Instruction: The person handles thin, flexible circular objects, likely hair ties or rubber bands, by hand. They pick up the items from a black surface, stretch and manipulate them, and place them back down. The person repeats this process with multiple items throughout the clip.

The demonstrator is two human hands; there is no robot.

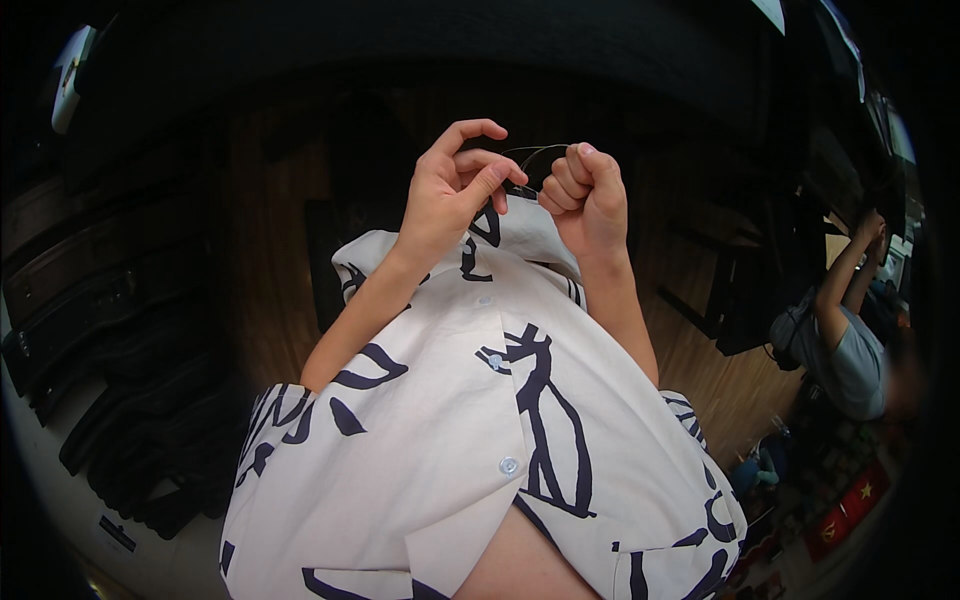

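A thin, wire-like string [547, 148] curves in loose loops between my two hands, in front of my chest. My left hand [446, 192] pinches part of it between thumb and middle finger, while the index finger curls above, away from it. My right hand [590, 200] is closed round the other part, its thumb pressed on the curled index finger where the string enters. The string's ends are hidden or too fine to make out. Just below both hands is my white shirt [430, 440] with dark printed shapes.
A dark surface [470, 50] spans the far side. Several long black cases [110, 310] line the left. On the right, another person [845, 335] in a grey top has raised arms, beside a dark stand or stool [715, 280]. A red flag [848, 508] appears lower right.
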